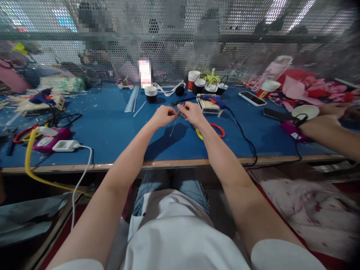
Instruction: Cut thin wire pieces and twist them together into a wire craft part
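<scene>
Over the middle of the blue table, my left hand and my right hand are close together, fingers pinched. A thin wire hangs down between them, and a small dark piece shows at the right fingertips. Which hand grips the wire is hard to tell; the left fingers close on something too small to make out. Beneath my right wrist lie red-handled and yellow-handled tools. Just behind my right hand, a blue glue gun rests on a small wooden stand.
Black-and-white cups and glue sticks stand or lie behind my hands. A purple power strip with cables is at the left. Phones and another person's arm are at the right. A perforated metal screen closes the back.
</scene>
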The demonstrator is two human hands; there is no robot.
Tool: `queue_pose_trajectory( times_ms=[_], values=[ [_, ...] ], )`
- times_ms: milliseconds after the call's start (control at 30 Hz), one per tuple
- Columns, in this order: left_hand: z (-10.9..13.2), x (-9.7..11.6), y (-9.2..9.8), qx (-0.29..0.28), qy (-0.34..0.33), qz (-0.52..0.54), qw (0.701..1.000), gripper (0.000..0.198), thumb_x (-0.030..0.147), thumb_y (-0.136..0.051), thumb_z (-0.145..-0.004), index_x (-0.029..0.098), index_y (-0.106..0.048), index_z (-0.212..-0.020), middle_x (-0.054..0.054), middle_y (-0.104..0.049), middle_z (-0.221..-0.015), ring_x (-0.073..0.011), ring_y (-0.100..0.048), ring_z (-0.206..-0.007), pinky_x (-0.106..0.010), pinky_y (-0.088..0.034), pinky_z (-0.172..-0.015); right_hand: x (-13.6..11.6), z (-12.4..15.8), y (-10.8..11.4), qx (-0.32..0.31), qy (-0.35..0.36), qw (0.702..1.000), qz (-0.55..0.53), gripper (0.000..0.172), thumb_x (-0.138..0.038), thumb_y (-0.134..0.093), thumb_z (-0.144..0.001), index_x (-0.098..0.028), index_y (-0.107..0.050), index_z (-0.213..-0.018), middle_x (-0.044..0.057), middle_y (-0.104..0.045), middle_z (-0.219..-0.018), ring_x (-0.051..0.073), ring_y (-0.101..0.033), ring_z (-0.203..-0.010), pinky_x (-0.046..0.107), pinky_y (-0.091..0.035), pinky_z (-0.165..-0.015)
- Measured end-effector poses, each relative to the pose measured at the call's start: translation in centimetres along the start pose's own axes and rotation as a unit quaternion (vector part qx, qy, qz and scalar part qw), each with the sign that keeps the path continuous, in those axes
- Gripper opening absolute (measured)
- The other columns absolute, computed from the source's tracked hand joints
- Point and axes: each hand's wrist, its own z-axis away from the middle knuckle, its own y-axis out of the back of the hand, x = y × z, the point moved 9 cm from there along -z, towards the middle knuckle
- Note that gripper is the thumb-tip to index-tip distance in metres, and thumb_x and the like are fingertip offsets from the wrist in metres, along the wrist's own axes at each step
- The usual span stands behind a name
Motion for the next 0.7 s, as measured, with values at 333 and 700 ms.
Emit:
queue_pose_trajectory(
  times_ms=[333,700],
  values=[
    [0.1,0.1,0.1,0.020,0.000,-0.009,1.000,0.020,0.024,-0.053,-0.065,0.010,-0.066,-0.071,-0.003,-0.061,-0.064,-0.0104,-0.050,-0.058,-0.022,-0.037,-0.055,-0.8,-0.2,0.7,0.051,0.047,0.991,0.112,0.039,-0.039,-0.053,-0.080,-0.018,-0.036,-0.052,-0.005,-0.035,-0.049,0.008,-0.032,-0.050,0.025,-0.025,-0.050],
    [0.2,-0.2,-0.2,0.011,0.013,0.116,0.993,0.012,0.022,-0.057,-0.064,0.011,-0.058,-0.059,0.000,-0.052,-0.055,-0.0075,-0.043,-0.053,-0.021,-0.034,-0.052,-0.2,0.5,-1.1,-0.068,-0.018,0.993,-0.099,0.040,-0.057,-0.055,-0.073,-0.019,-0.046,-0.063,-0.002,-0.049,-0.052,0.007,-0.042,-0.043,0.020,-0.035,-0.040]
  ],
)
